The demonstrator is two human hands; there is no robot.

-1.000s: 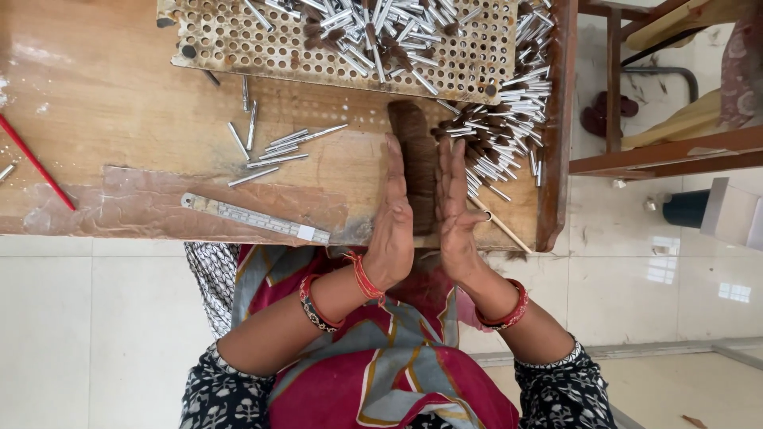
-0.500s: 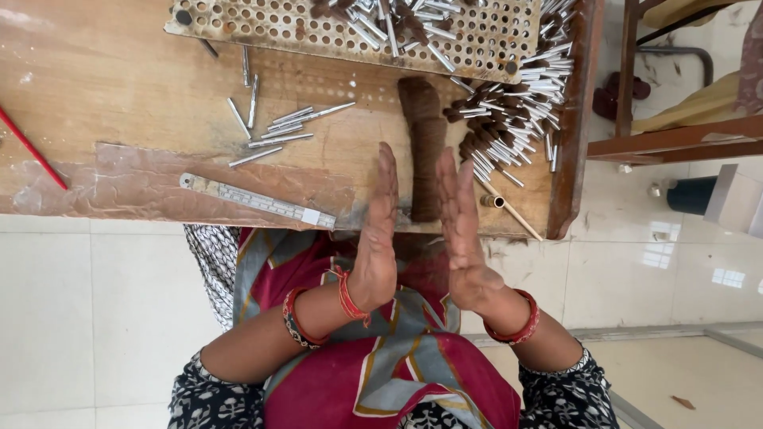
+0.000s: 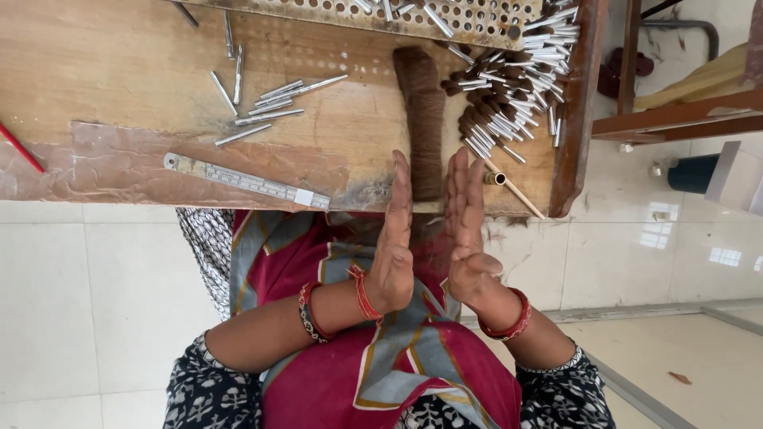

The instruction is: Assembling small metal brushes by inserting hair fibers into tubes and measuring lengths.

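Grip wide: left hand (image 3: 395, 242), right hand (image 3: 469, 230) flat, empty, palms facing, just short of brown roll (image 3: 423, 127); keep palms parallel.

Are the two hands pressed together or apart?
Apart. The left hand and right hand stand flat, palms facing, with a gap between them showing the brown roll on the wooden table.

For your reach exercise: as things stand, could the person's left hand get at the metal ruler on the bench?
Probably yes. The left hand is raised, open and empty at the bench's near edge; the metal ruler lies flat just beside it, with nothing between.
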